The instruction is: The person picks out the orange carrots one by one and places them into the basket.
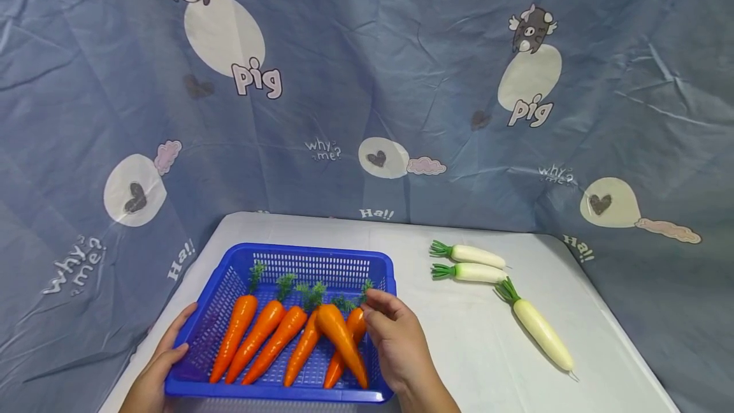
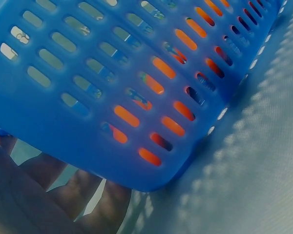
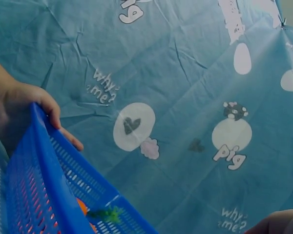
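A blue plastic basket (image 1: pixel 281 394) stands on the white table with several orange carrots (image 1: pixel 275 344) in it, green tops toward the far side. My left hand (image 1: pixel 156 368) grips the basket's left rim; the left wrist view shows its fingers (image 2: pixel 112 202) against the underside of the rim. My right hand (image 1: pixel 398 340) reaches over the right rim, thumb and forefinger bent beside the leafy top of the rightmost carrot (image 1: pixel 354 327). Whether they pinch it cannot be told. Another carrot (image 1: pixel 343 340) lies crosswise over that one.
On the table right of the basket lie two small white radishes (image 1: pixel 478 255) side by side. A longer white radish (image 1: pixel 541 330) lies slanted nearer the right edge. A blue printed cloth (image 1: pixel 367 81) hangs behind and at both sides of the white tabletop (image 1: pixel 459 330).
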